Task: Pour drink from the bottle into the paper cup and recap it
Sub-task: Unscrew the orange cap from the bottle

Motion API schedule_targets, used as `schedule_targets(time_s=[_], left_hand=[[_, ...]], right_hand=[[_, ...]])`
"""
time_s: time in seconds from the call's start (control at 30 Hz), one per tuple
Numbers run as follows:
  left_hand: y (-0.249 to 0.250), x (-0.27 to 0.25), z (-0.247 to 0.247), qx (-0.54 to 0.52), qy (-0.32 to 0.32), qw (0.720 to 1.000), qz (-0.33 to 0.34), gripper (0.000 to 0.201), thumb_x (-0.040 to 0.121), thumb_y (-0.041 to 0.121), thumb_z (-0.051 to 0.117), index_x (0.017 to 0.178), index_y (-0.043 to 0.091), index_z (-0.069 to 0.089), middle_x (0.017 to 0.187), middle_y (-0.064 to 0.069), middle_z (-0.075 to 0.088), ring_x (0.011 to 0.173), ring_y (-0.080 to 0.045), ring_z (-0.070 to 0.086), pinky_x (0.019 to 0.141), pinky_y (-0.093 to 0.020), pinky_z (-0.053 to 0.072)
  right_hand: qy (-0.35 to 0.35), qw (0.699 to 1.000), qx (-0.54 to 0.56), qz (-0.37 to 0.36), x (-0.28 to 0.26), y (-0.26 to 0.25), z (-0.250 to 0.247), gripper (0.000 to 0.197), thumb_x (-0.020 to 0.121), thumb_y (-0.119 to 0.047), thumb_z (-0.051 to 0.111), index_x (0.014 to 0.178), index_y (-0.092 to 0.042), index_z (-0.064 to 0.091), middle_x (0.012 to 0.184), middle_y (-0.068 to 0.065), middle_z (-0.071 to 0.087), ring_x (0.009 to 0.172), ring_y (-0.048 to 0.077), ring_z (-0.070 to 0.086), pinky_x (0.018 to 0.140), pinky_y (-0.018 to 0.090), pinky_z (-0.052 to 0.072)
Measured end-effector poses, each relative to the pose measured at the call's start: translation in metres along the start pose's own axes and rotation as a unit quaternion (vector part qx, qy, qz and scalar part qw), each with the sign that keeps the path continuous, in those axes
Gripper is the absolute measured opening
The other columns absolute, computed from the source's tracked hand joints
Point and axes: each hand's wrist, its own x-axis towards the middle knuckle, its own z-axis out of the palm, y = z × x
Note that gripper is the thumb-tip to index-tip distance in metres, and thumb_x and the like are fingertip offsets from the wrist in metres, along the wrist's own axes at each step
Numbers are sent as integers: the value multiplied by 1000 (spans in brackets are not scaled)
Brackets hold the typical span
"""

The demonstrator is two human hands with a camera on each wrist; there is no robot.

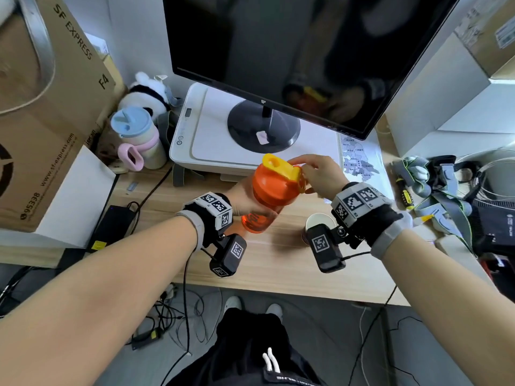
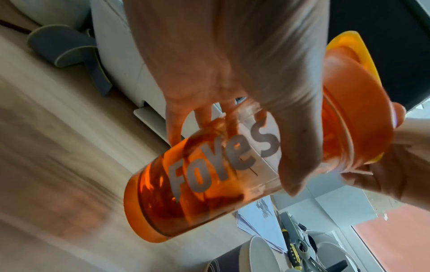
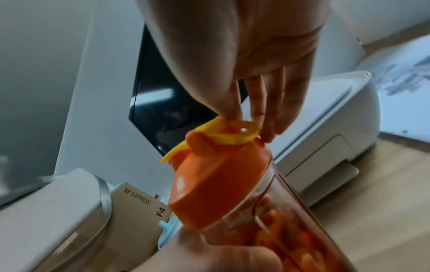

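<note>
An orange see-through bottle (image 1: 266, 199) with an orange lid (image 3: 216, 184) and a yellow flip cap (image 1: 280, 165) is held tilted above the wooden desk. My left hand (image 1: 242, 203) grips its body from the left, fingers wrapped round it (image 2: 209, 184). My right hand (image 1: 315, 174) pinches the front end of the yellow flip cap (image 3: 223, 134) between thumb and fingertips; the cap lies down on the lid. The paper cup (image 1: 317, 222) stands on the desk below my right wrist, partly hidden by the wrist camera.
A monitor (image 1: 278, 51) stands on a white printer (image 1: 200, 140) right behind the bottle. A pastel mug (image 1: 139, 137), a plush toy and a cardboard box (image 1: 41, 121) sit at the left. Map papers, straps and tools (image 1: 432, 185) crowd the right.
</note>
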Motion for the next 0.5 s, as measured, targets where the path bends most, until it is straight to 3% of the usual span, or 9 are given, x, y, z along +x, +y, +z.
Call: schedule_targets(time_s=[0.1,0.17,0.23,0.27,0.3,0.33,0.4,0.43,0.5], left_hand=[[1,-1,0,21,-34,999,-4,82,52,12,88,124,11,50,105,-1,64,99,-22,61,93,-43,51],[4,-2,3,30,-58,998,-8,72,53,9,88,115,15,49,92,3,62,86,-21,61,87,-51,51],[6,0,4,45,-46,998,-5,77,54,10,88,118,20,48,100,4,62,101,-23,61,95,-44,49],[6,1,4,48,-37,998,-2,82,53,11,89,122,19,47,108,2,62,110,-25,59,99,-41,47],[6,1,4,48,-29,998,0,87,53,10,89,128,18,45,115,-1,61,114,-25,58,101,-39,46],[6,1,3,44,-24,999,-1,91,54,9,89,132,16,43,121,-3,60,116,-24,56,102,-38,45],[4,1,3,41,-14,999,-3,95,54,7,89,136,14,41,129,-6,59,118,-24,55,103,-39,44],[2,1,3,39,-10,999,-4,96,54,7,89,136,14,41,130,-7,59,120,-25,55,104,-39,44],[0,2,3,30,-8,999,-10,92,54,6,89,134,13,44,125,-6,60,119,-27,57,102,-37,45]], right_hand=[[-78,994,68,-25,-6,-13,-1,33,88,-5,40,102,-7,70,92,-1,63,81,7,54,76,20,45],[-118,991,52,-40,-10,-21,0,28,90,-14,44,90,-7,71,97,0,63,87,7,53,82,22,40],[-143,988,-2,-63,-11,-24,5,27,90,-21,52,71,-11,68,100,2,63,91,7,53,88,24,37],[-129,988,-29,-73,-10,-21,8,21,87,-23,57,70,-17,67,109,2,62,98,8,53,92,26,39],[-106,990,-49,-74,-10,-20,11,8,84,-25,62,79,-20,67,120,3,59,107,12,52,97,30,41],[-85,993,-56,-66,-8,-17,11,19,81,-27,66,100,-22,64,130,5,53,116,16,49,100,33,41],[-80,995,-60,0,-6,-13,9,72,75,-29,72,137,-22,37,143,8,39,127,24,43,101,35,41],[-93,993,-68,40,-5,-11,6,86,73,-29,74,144,-21,25,145,7,35,128,26,43,97,36,44],[-146,983,-79,72,-6,-7,-3,85,75,-21,73,145,-21,23,142,3,39,119,24,49,86,32,50]])
